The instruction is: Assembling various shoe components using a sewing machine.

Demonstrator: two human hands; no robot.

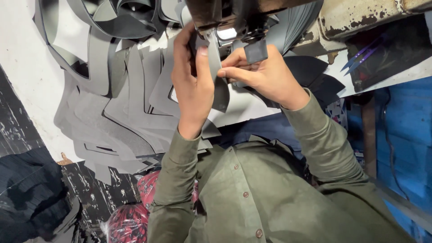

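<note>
A narrow grey leather-like strip (pixel 219 85) runs from under the sewing machine head (pixel 234 18) down between my hands. My left hand (pixel 191 83) pinches the strip's left edge with thumb and fingers. My right hand (pixel 265 74) grips the strip from the right, thumb pressed onto it. Both hands sit just below the machine's lit needle area (pixel 226 33). Both arms wear olive green sleeves.
Many cut grey pieces (pixel 126 108) lie piled on the white table (pixel 27 67) to the left. Dark pieces (pixel 315 76) lie right of my hands. Small scissors (pixel 362 56) rest at the upper right. A red-and-black bundle (pixel 130 222) sits below. Blue surface (pixel 405 135) at right.
</note>
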